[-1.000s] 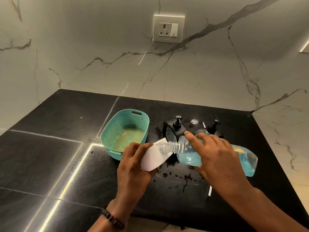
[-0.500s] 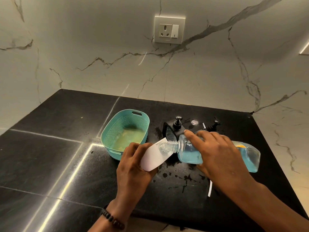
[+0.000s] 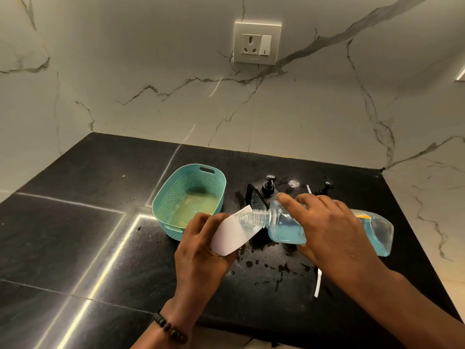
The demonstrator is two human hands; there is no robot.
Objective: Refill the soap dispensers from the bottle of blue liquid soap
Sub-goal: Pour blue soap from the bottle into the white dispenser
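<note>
Our right hand (image 3: 324, 230) was wrapped over the clear bottle (image 3: 372, 230), fingers (image 3: 289, 200) curled round its shoulder, tipping it nearly flat with the open threaded neck aimed left. Our left hand (image 3: 201, 244) was clenched round a white dispenser (image 3: 232, 234), tilted so its open top met that neck. Mouth to mouth they were, touching or as near as we could judge; whether soap was actually running across, we could not tell.

The risks, as we read them. The blue soap (image 3: 284, 229) sat pooled along the bottle's low side, right up by the neck, so a touch more tilt could have sent it out in a rush, over the dispenser's lip and onto the black counter (image 3: 88, 222), which already carried dark wet splashes just below our hands. Both pieces were held in the air, so any wobble of either wrist could have parted the two mouths mid-pour. Soapy fingers would have made the grip slippery too.

Just behind our knuckles stood a black dispenser (image 3: 261, 195) with its pump on, and a second pump head (image 3: 327, 185) was peeking out further right. A teal basket (image 3: 163, 205) sat to the left, just beside the left hand, and a white tube (image 3: 318, 283) lay on the counter near our right wrist.
</note>
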